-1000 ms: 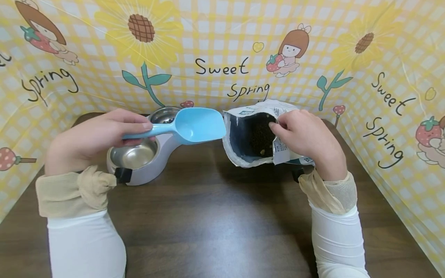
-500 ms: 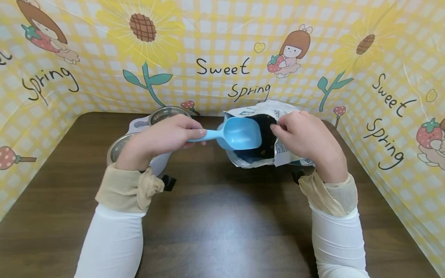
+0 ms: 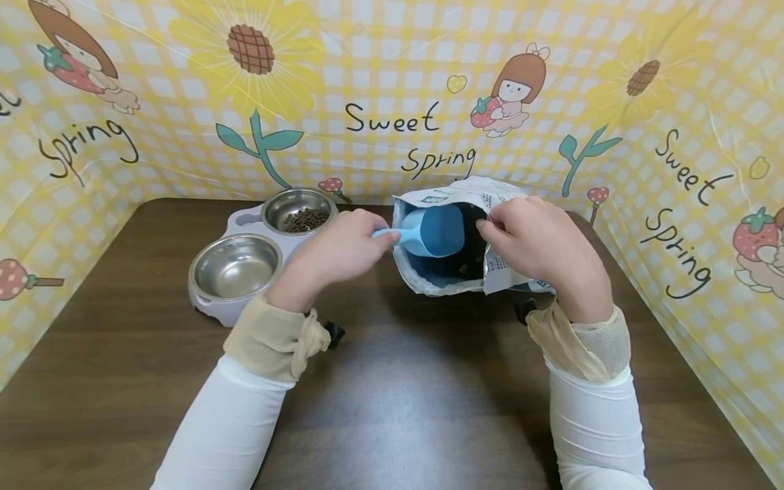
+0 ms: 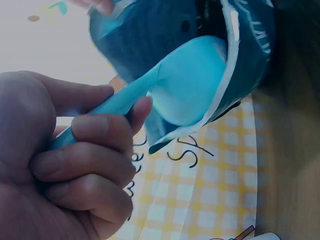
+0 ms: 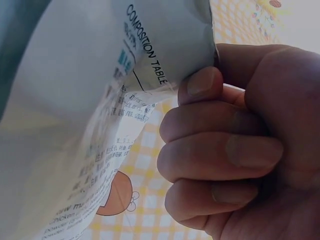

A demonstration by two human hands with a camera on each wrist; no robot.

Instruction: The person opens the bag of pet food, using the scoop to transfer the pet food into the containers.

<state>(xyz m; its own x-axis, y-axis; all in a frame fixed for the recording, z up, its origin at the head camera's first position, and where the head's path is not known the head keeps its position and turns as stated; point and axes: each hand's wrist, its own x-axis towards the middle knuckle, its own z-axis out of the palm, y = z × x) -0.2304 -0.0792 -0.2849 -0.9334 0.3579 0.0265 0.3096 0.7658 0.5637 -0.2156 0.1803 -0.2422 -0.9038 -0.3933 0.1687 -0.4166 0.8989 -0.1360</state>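
Observation:
My left hand (image 3: 339,248) grips the handle of a light blue scoop (image 3: 437,231), its fingers curled round it in the left wrist view. The scoop's bowl is inside the mouth of an open food bag (image 3: 422,282) that lies on its side, white outside with printed text. My right hand (image 3: 533,228) pinches the bag's edge between thumb and forefinger, plainly seen in the right wrist view. Dark kibble inside the bag is mostly hidden by the scoop. Left of it, a pale double feeder (image 3: 282,241) holds two steel bowls; the rear bowl has brown kibble (image 3: 306,220) in it.
The front steel bowl (image 3: 237,267) shows a bare shiny bottom. Everything stands on a dark wooden table (image 3: 380,395). A yellow checked cloth (image 3: 380,82) with printed flowers and figures walls in the back and both sides.
My left hand has carried the scoop rightward from above the feeder into the bag's mouth, uncovering the bowls. The right hand and the bag have stayed in place.

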